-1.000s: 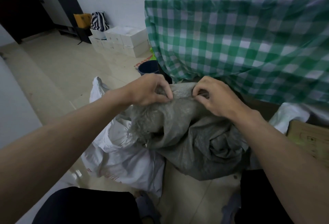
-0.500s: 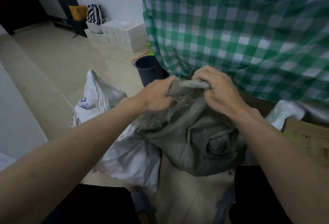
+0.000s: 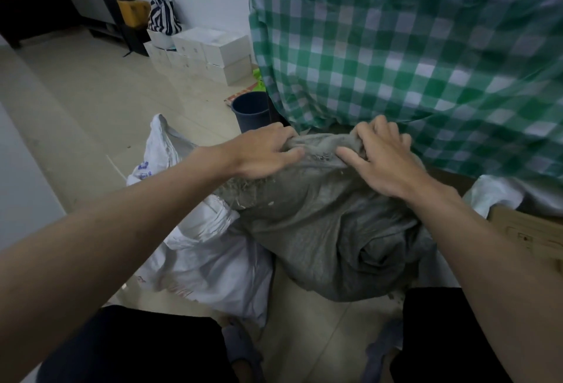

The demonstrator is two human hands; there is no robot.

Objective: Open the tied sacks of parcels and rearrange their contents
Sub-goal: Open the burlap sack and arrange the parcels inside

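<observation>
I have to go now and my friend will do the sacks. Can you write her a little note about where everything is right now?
Left hand: grips the bunched top of the grey sack.
Right hand: grips the same top, close beside the left.
The grey sack sits on the floor before the checked tablecloth; the white sack leans against its left side.
Done: both hands have hold of the grey sack's mouth.
Left: no parcels are out yet. Open it, then sort the contents.

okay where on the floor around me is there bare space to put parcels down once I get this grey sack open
Bare tile floor lies on your left, between the white sack and the stacked white boxes. A smaller bare patch lies between your knees, below the grey sack. It is crowded ahead: the dark bucket and checked tablecloth. On the right, a cardboard box crowds in.
</observation>
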